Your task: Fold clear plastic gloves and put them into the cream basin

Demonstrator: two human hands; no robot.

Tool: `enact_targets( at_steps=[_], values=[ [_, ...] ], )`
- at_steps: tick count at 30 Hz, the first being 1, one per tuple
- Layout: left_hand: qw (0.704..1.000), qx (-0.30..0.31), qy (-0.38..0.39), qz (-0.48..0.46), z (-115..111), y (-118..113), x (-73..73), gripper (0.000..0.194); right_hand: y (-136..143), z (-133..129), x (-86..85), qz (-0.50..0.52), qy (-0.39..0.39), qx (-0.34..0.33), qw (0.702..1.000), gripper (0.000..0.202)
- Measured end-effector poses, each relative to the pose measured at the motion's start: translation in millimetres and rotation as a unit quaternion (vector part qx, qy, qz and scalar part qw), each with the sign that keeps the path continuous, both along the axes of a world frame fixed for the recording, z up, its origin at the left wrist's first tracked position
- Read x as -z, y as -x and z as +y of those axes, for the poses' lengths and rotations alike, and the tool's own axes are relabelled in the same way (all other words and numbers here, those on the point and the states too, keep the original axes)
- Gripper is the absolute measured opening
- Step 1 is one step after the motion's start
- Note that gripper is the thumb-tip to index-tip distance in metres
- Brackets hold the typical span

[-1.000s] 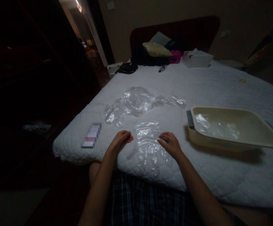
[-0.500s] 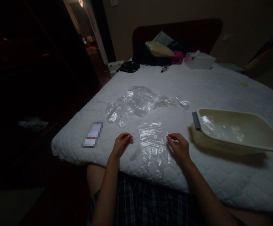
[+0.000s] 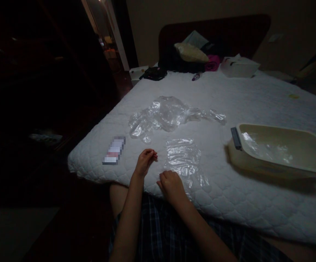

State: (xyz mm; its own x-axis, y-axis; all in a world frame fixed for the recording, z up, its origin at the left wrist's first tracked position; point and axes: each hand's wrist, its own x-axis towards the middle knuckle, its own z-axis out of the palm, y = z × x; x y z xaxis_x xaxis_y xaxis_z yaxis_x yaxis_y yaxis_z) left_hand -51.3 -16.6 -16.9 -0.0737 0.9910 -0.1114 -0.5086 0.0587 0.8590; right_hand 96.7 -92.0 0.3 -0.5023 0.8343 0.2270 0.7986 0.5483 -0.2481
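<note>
A clear plastic bag [image 3: 183,156] lies flattened on the white quilted bed [image 3: 256,207], near its front edge. My left hand [image 3: 146,161] is just left of this bag, its fingers pinched together; whatever may be between them is too small to make out. My right hand [image 3: 172,185] is over the bag's lower left part with its fingers curled, and I cannot tell whether it holds any of the film. Farther back lies a crumpled heap of clear plastic [image 3: 168,114]. A pixelated phone-like object [image 3: 114,151] rests to the left of my left hand.
At the right sits a cream plastic tub [image 3: 275,169] with clear plastic inside. Toward the headboard [image 3: 228,34] are a white box [image 3: 239,68], a pale pillow-like item [image 3: 192,53], a pink roll [image 3: 212,63] and a black bag [image 3: 155,73].
My right hand has moved left and nearer to me, from the bag's right edge to its lower left, and its fingers have curled in. The whole view has shifted slightly.
</note>
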Motion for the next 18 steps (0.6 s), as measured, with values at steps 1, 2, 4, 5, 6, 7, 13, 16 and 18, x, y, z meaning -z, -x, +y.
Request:
enact_targets(
  at_steps=[1, 2, 4, 5, 6, 7, 13, 16, 18],
  values=[
    [1.000, 0.001, 0.001, -0.003, 0.1, 0.2, 0.1, 0.025, 0.7, 0.4, 1.0, -0.015, 0.002, 0.001, 1.000, 0.007],
    [1.000, 0.000, 0.002, -0.005, 0.1, 0.4, 0.0, 0.025, 0.9, 0.7, 1.4, -0.025, 0.002, 0.000, 1.000, 0.007],
    [1.000, -0.004, 0.005, -0.005, 0.1, 0.3, -0.7, 0.025, 0.5, 1.0, 0.5, -0.033, 0.005, -0.001, 0.999, 0.009],
    [1.000, -0.006, 0.006, -0.002, 0.0, 0.2, -1.1, 0.025, 0.1, 1.2, -0.8, -0.031, 0.009, 0.000, 0.999, 0.011],
    [1.000, -0.006, 0.007, 0.002, -0.1, 0.0, -1.3, 0.026, -0.6, 1.7, -2.6, -0.024, 0.016, 0.003, 1.000, 0.012],
    [1.000, -0.005, 0.009, 0.006, -0.1, -0.3, -1.4, 0.026, -1.5, 2.5, -4.9, -0.010, 0.024, 0.008, 1.000, 0.014],
    [0.999, 0.017, -0.002, 0.036, -0.2, -3.1, 2.2, 0.026, -13.5, 14.9, -23.0, 0.162, 0.078, 0.045, 0.983, 0.028],
    [0.996, 0.034, -0.022, 0.080, -0.6, -4.1, 3.4, 0.025, -23.0, 23.8, -32.0, 0.267, 0.134, 0.067, 0.952, 0.027],
    [0.989, 0.048, -0.039, 0.134, -0.9, -4.1, 2.5, 0.025, -29.8, 29.8, -34.9, 0.329, 0.178, 0.077, 0.924, 0.025]
  ],
)
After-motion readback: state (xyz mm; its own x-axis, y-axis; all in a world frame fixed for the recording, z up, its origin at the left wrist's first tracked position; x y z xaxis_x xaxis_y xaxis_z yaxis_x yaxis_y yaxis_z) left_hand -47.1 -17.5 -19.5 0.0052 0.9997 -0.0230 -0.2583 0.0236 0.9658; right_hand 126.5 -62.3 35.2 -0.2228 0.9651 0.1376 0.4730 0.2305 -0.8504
